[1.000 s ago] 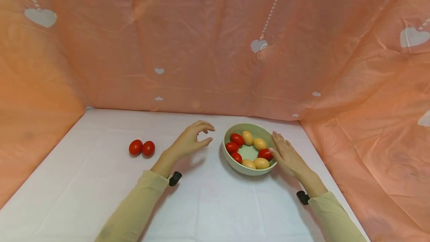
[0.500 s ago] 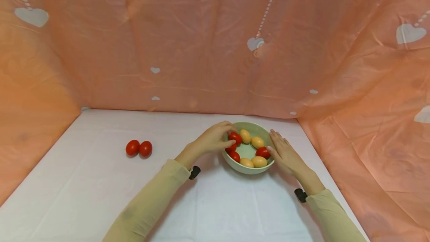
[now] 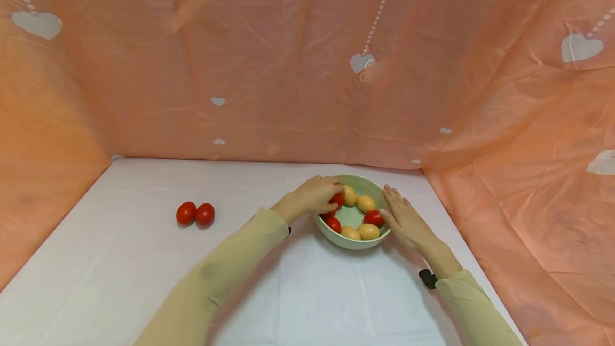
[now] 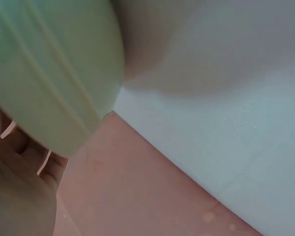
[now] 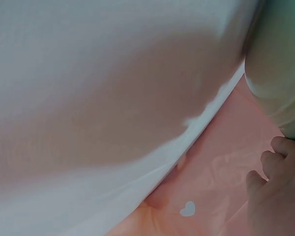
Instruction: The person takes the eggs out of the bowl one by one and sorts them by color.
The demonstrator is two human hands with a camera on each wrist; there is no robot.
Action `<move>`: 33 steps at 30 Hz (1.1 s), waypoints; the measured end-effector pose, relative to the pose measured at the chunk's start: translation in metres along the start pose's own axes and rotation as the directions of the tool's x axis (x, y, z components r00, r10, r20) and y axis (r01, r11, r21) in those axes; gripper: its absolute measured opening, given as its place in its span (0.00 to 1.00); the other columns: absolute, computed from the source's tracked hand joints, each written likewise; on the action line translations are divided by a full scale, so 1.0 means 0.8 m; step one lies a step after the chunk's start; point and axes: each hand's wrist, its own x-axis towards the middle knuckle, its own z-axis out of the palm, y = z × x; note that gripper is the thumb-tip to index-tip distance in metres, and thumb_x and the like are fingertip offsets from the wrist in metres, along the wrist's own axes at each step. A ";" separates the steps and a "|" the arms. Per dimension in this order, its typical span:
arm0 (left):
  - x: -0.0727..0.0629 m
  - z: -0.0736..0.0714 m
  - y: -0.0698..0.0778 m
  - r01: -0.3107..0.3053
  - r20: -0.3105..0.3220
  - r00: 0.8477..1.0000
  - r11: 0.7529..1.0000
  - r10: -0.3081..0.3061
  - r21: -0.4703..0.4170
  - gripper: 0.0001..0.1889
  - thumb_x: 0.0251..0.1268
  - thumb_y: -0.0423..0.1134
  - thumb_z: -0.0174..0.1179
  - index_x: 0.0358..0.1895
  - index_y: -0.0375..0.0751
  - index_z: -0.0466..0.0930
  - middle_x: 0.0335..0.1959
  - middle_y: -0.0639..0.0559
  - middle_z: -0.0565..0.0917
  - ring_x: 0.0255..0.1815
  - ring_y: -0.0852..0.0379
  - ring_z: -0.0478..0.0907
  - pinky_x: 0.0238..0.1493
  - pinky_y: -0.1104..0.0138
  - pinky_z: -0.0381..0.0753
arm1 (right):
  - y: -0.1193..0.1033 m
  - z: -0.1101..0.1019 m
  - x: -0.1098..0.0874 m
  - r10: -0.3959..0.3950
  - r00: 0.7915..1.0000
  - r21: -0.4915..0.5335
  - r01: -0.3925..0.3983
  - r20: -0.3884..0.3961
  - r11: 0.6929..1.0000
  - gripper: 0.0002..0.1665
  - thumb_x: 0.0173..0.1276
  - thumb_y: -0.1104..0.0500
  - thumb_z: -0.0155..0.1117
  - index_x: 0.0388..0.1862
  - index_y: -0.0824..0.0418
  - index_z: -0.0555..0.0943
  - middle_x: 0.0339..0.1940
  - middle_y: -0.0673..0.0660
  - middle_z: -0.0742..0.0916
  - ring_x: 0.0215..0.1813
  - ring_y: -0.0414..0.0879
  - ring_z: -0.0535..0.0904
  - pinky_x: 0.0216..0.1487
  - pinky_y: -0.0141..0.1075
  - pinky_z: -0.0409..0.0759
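Observation:
A pale green bowl holds several yellow eggs and several glossy red, egg-shaped things. My left hand reaches over the bowl's left rim, its fingers and thumb curled about a red egg that they partly cover. Against the right rim lies my right hand, its fingers straight and close together. In the left wrist view the bowl's outer wall hides the fingertips of the left hand. The right wrist view has the knuckles of the right hand below the bowl's side.
Two more red eggs lie side by side on the white tablecloth, well left of the bowl. An orange-pink curtain with white hearts walls off the back and both sides.
My left hand has moved right, from beside the bowl to inside its left rim, and its fingers have closed about a red egg. The right hand has stayed at the right rim.

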 end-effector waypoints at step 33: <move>0.018 0.017 0.009 0.098 0.048 0.995 0.988 -0.092 -0.119 0.18 0.69 0.47 0.69 0.58 0.47 0.83 0.55 0.54 0.83 0.56 0.56 0.79 0.57 0.60 0.81 | -0.001 0.002 -0.001 -0.008 1.000 0.004 0.008 -0.017 1.000 0.39 0.87 0.48 0.44 0.83 0.72 0.53 0.84 0.69 0.59 0.84 0.68 0.50 0.80 0.64 0.49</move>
